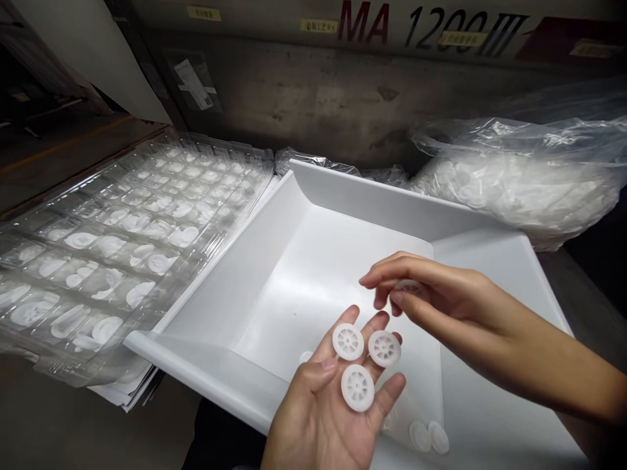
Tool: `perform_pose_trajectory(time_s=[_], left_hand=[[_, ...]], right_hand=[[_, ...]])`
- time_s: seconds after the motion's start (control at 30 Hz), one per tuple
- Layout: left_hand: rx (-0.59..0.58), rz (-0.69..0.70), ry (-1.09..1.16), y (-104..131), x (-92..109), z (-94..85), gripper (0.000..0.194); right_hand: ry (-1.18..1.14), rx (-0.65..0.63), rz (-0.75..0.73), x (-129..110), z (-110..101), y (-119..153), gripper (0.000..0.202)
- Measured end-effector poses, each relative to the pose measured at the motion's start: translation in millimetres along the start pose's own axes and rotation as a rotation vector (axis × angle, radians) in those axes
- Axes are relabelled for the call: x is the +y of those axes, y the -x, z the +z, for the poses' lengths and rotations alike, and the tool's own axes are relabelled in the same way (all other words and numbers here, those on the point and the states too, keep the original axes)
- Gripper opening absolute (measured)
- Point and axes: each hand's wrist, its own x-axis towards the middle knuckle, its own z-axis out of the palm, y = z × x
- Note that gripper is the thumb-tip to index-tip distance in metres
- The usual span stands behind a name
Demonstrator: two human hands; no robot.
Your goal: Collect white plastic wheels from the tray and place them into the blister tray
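My left hand (328, 398) is palm up over the white tray (220, 313), its fingers spread and slightly curled. Three white plastic wheels with spoked centres rest on it: one wheel (348, 341) by the thumb, a second wheel (385, 348) on the fingers and a third wheel (357, 388) on the palm. Just above and to the right is my right hand (431, 287), palm down with bent fingers. Another white wheel (413, 287) shows partly between its thumb and fingers. Two white discs (428, 437) lie in the tray below.
To the left, clear plastic blister trays (132, 228) hold several white parts in their pockets, with papers (125, 388) beneath. A clear bag (519, 176) of white parts sits behind the tray on the right. A large machine (304, 85) stands at the back.
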Motion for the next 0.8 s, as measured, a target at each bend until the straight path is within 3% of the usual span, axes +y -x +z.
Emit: perform_pose_trajectory(time_s=[0.23, 0.57, 0.8], left_hand=[[-0.028, -0.018, -0.019, -0.5, -0.3, -0.4, 0.040], [-0.087, -0.046, -0.074, -4.0, -0.8, -3.9, 0.045], [-0.126, -0.082, -0.041, -3.5, 2.2, -4.6, 0.044]], right_hand=[[-0.176, -0.062, 0.002, -2.5, 15.8, -3.9, 0.020], [-0.379, -0.131, 0.087, 1.4, 27.3, -3.8, 0.022], [-0.402, -0.144, 0.140, -2.0, 21.5, -3.6, 0.028]])
